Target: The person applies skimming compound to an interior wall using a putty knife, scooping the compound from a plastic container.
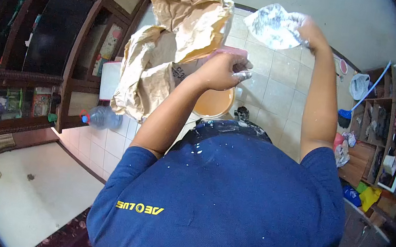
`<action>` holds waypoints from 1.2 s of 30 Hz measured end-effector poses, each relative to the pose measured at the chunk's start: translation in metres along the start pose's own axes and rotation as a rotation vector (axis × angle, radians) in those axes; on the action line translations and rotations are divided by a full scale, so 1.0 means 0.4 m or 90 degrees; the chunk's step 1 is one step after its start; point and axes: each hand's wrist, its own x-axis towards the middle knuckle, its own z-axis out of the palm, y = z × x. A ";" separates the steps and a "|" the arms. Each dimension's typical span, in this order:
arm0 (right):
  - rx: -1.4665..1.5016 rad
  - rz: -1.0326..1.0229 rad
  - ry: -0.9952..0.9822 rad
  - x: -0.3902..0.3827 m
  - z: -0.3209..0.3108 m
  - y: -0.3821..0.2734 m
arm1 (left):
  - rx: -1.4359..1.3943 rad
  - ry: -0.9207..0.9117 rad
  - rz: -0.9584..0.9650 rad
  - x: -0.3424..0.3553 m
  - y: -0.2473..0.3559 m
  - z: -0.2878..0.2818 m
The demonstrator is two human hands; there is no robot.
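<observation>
Crumpled paper sack [152, 77] gapes beside a round tub [232, 104], probably for easy reach.
White-smeared sheet [272, 27], pinched at its edge by the right hand [311, 34], perhaps to keep it clear; left hand [221, 70] curled, grip unclear.

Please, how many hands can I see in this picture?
2. The left hand is beside the brown paper, near the round bucket; the right hand, farther right, holds a white-smeared object. No other hand shows.
</observation>
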 end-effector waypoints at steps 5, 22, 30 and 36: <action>-0.102 0.008 0.011 0.027 0.039 0.176 | 0.352 0.024 -0.218 0.185 -0.126 0.069; -0.083 0.039 -0.034 0.062 0.166 0.473 | 0.483 -0.160 -0.274 0.379 -0.332 0.110; -0.120 0.052 -0.009 0.055 0.188 0.466 | 0.483 -0.058 -0.349 0.350 -0.316 0.080; -0.167 0.032 -0.016 0.067 0.214 0.433 | 0.457 0.092 -0.406 0.325 -0.318 0.068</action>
